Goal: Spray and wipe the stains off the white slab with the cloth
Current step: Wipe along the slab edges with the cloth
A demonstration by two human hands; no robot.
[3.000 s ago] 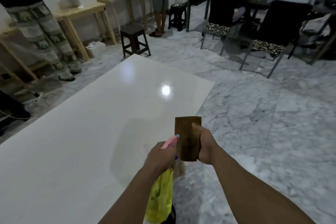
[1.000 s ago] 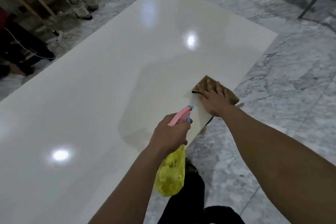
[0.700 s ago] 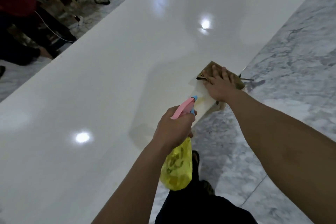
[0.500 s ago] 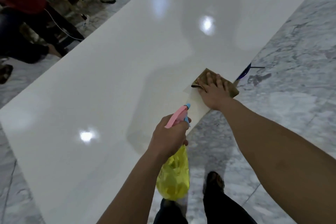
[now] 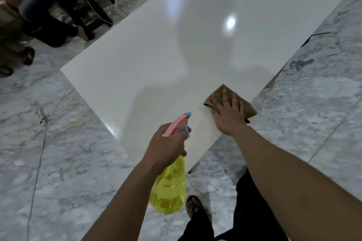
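Observation:
A large glossy white slab (image 5: 156,60) fills the middle of the view, with its near corner just in front of me. Near the slab's right edge lies a brown cloth (image 5: 248,106), and my right hand (image 5: 228,115) presses flat on it with straight fingers. My left hand (image 5: 166,146) grips the neck of a yellow spray bottle (image 5: 170,188) with a pink trigger, held over the slab's near corner with the nozzle pointing at the slab. I cannot make out any stains on the shiny surface.
Grey marble floor (image 5: 58,162) surrounds the slab. A person in dark trousers (image 5: 51,25) crouches at the far left by a white cable. My own legs and sandalled foot (image 5: 194,205) stand at the slab's near corner. A blue mark (image 5: 307,40) lies on the floor at right.
My right hand brought the cloth down from the air onto the slab and now presses it there. The view has swung, so the slab's near left corner now shows. The bottle stays held.

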